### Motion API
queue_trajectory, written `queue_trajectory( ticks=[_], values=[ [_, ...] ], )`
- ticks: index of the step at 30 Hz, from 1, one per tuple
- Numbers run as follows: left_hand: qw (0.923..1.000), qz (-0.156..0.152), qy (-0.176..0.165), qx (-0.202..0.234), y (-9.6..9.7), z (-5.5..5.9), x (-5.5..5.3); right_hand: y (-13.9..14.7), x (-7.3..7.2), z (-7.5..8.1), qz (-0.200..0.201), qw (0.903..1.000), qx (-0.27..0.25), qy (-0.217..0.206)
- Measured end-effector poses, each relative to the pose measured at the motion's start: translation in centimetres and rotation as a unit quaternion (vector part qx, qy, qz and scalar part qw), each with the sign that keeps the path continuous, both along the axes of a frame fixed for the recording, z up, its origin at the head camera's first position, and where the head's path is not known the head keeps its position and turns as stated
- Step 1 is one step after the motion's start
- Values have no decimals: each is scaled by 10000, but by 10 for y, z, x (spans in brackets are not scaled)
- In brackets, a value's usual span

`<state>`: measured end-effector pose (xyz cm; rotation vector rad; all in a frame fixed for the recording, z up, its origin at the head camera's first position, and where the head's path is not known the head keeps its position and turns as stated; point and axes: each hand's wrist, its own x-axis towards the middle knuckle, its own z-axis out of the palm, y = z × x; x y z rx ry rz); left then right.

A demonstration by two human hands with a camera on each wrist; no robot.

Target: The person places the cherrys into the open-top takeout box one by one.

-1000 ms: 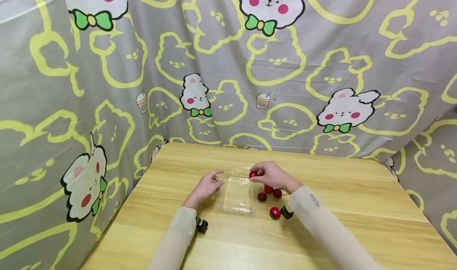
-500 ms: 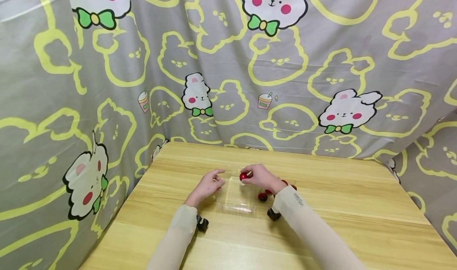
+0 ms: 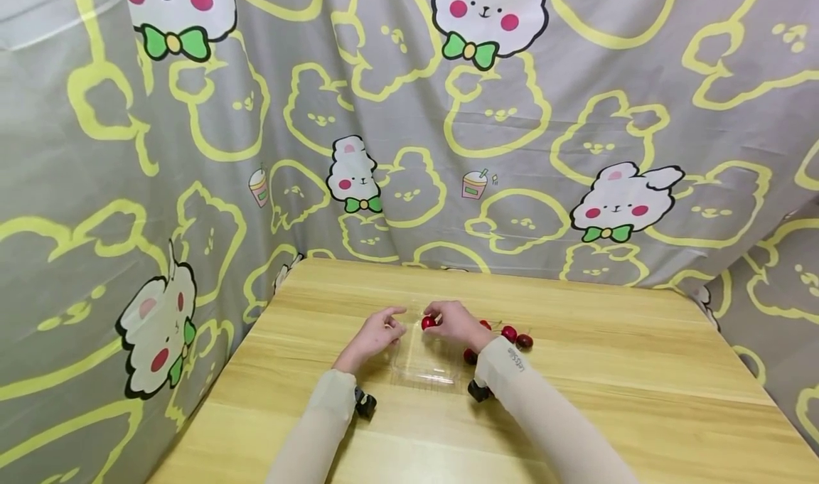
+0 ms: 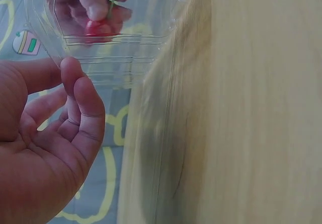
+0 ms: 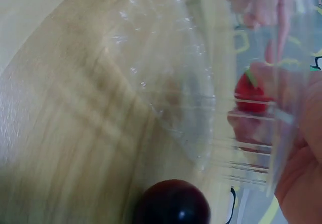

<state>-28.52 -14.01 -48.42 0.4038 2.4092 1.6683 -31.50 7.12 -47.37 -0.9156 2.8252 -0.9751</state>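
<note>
A clear plastic container [image 3: 425, 379] stands on the table between the two hands. My left hand [image 3: 374, 333] is at its left side; in the left wrist view the thumb and index finger close on the edge of the container [image 4: 115, 58]. With thumb and fingers, my right hand [image 3: 453, 323] pinches a red cherry [image 3: 428, 323] over the container's inside. Through the transparent wall, the left wrist view shows this cherry [image 4: 96, 31] and its green stem. Several more cherries [image 3: 509, 333] lie to the right of the container, some partly hidden by the right wrist.
The wooden table [image 3: 601, 370] meets a patterned grey curtain [image 3: 409, 185] at the back and left. Black cameras hang under both wrists, one left camera [image 3: 365, 403] and one right camera [image 3: 478, 390]. A dark cherry [image 5: 173, 204] lies near the container's right side.
My right hand has moved left with the cherry, from the container's right edge to over its inside. Its moving forearm uncovers cherries on the right. The left hand stays at the container's left side.
</note>
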Motion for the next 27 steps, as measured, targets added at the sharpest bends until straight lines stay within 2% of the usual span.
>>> queue_trajectory(
  ticks=[5,10,12,16,17,19,21,25,27],
  values=[
    [10000,-7,0,0,0,-2,1,-4,-1,-4,-19,9996,240,167],
    [10000,-31,26,4,0,-5,1,-7,-2,-6,-72,9990,413,120],
    [10000,-61,36,23,1,5,7,-8,-2,-6,-99,9989,455,86],
    [10000,-68,48,-9,2,6,7,-12,-3,-8,-212,9976,650,74],
    [10000,-54,9,-29,2,7,7,-12,-3,-7,-253,9972,705,40],
    [10000,-27,-3,-52,0,-2,1,-14,-3,-7,-374,9959,820,-4],
    [10000,-42,-16,-33,0,-1,0,-15,-3,-6,-457,9949,900,-27],
    [9999,-79,-118,77,0,3,2,-18,-4,-8,-522,9944,909,129],
    [9997,-110,-149,135,0,10,7,-19,-4,-10,-531,9940,927,248]
  ],
)
